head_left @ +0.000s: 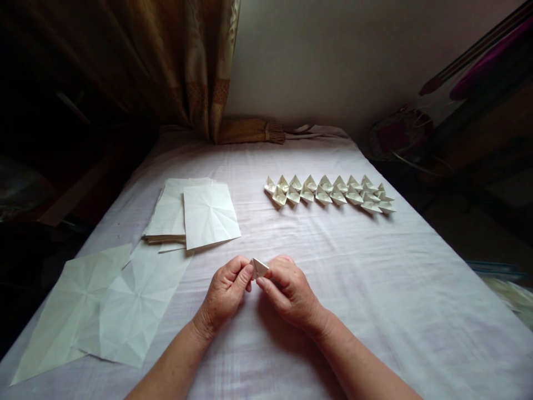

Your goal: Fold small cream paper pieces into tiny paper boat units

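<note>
Left hand (227,284) and right hand (293,291), each grip pinching one small folded paper (260,268) (white, pointed), over pale cloth (400,289); folded pieces (323,195) lie beyond.

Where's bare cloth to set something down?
Bare cloth runs rightward from the right hand, in front of the folded pieces; another patch lies between those and the paper stack. The left side is crowded with creased sheets.

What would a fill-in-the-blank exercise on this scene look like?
The left hand and right hand hold a small folded piece of ____.
The paper stack lies to the ____ of the rows of folded shapes.
The curtain meets the pale cloth at its ____ end, not its near one.
Missing words: paper; left; far.
</note>
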Demonstrator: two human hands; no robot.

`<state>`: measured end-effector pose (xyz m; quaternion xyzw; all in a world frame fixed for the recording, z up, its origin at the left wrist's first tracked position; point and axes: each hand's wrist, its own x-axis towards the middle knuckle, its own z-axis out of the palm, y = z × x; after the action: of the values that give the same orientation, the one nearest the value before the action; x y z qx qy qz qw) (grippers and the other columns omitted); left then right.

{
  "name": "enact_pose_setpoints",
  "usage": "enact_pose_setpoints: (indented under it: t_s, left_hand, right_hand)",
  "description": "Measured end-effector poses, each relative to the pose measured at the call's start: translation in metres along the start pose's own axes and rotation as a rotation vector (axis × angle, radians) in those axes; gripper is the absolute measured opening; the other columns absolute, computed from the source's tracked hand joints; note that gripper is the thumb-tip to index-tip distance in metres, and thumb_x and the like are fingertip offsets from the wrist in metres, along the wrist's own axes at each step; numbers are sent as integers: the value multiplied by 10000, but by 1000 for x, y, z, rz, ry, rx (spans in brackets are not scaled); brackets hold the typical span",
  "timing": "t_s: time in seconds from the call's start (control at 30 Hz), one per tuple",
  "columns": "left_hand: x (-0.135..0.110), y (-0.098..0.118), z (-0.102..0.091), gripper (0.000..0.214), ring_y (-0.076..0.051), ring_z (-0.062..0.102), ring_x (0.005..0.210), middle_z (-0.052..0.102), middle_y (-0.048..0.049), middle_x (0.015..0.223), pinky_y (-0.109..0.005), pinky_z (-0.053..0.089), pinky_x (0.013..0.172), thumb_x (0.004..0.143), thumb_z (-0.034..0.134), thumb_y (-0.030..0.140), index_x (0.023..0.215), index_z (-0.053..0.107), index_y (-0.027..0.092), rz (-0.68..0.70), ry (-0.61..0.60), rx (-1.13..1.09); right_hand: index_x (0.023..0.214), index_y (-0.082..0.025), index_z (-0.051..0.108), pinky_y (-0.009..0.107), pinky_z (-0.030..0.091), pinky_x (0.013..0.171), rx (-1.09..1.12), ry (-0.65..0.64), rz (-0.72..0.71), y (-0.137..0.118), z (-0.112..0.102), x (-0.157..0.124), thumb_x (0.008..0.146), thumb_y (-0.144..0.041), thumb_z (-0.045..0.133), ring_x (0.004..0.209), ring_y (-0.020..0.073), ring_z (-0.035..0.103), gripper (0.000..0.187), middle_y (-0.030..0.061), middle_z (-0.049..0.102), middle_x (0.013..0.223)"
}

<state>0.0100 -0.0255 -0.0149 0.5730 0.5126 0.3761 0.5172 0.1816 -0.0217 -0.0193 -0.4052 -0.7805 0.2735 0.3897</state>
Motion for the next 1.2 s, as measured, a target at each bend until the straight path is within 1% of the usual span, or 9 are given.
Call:
enact_pose_setpoints:
  t_s: [0.13, 0.3, 0.5, 0.6, 0.7, 0.77, 0.83, 1.03, 1.2]
  left_hand:
    - [0, 0, 1, 414, -74, 402, 453, 474, 48, 547, -188, 345, 450, 909, 500, 546, 698, 524, 190, 20, 12, 9]
    - [0, 2, 3, 388, -79, 433, 463, 504, 39, 571, -192, 364, 458, 913, 500, 520, 717, 538, 187, 28, 5, 18]
    - [1, 1, 3, 357, -71, 413, 447, 494, 51, 561, -184, 346, 438, 905, 516, 513, 746, 519, 193, 19, 24, -26]
    - [1, 1, 3, 346, -87, 449, 485, 491, 43, 557, -195, 382, 476, 906, 519, 494, 740, 536, 191, 15, 22, -6]
    - [1, 1, 3, 333, -109, 513, 568, 554, 14, 624, -219, 438, 565, 911, 513, 459, 739, 577, 181, 57, 2, 56]
    - [2, 2, 4, 321, -120, 544, 616, 596, -1, 670, -233, 461, 621, 913, 510, 437, 741, 588, 178, 101, -3, 88]
    - [2, 3, 5, 293, -125, 559, 636, 618, -3, 688, -236, 470, 641, 913, 512, 419, 765, 591, 179, 122, 7, 92]
    - [3, 1, 5, 261, -127, 566, 630, 603, 1, 672, -230, 473, 620, 900, 541, 404, 782, 597, 178, 103, 34, 90]
    - [3, -2, 5, 230, -138, 594, 676, 623, -14, 708, -241, 482, 651, 904, 545, 348, 775, 623, 175, 152, 30, 116]
  right_hand:
    - [662, -208, 497, 289, 383, 678, 4, 16, 11, 3, 1, 0, 929, -279, 530, 611, 121, 497, 279, -23, 549, 627]
    - [644, -207, 490, 278, 380, 650, 0, -9, 12, 3, -2, 0, 941, -266, 497, 587, 117, 478, 304, -24, 530, 606]
    - [603, -204, 464, 277, 372, 632, -13, -9, -2, 4, 0, 0, 927, -297, 524, 546, 107, 457, 342, -38, 499, 557]
    - [680, -205, 544, 274, 400, 634, 17, 28, 69, 3, -1, 1, 914, -318, 550, 596, 122, 514, 260, -17, 573, 623]
    - [774, -208, 613, 265, 449, 649, 136, 52, 146, 3, -3, 2, 913, -289, 553, 651, 133, 579, 172, 3, 648, 704]
    - [778, -206, 627, 259, 472, 652, 211, 52, 169, 4, -3, 2, 908, -265, 554, 650, 133, 601, 159, 7, 669, 710]
    - [773, -203, 628, 256, 483, 636, 241, 49, 187, 4, -3, 1, 901, -256, 555, 636, 134, 606, 156, 11, 675, 704]
    - [757, -204, 620, 248, 477, 618, 193, 38, 193, 4, -1, 1, 894, -255, 562, 618, 129, 598, 158, 3, 667, 682]
    - [756, -206, 612, 245, 470, 609, 185, 66, 160, 5, -1, 2, 900, -243, 562, 617, 128, 609, 158, 1, 672, 686]
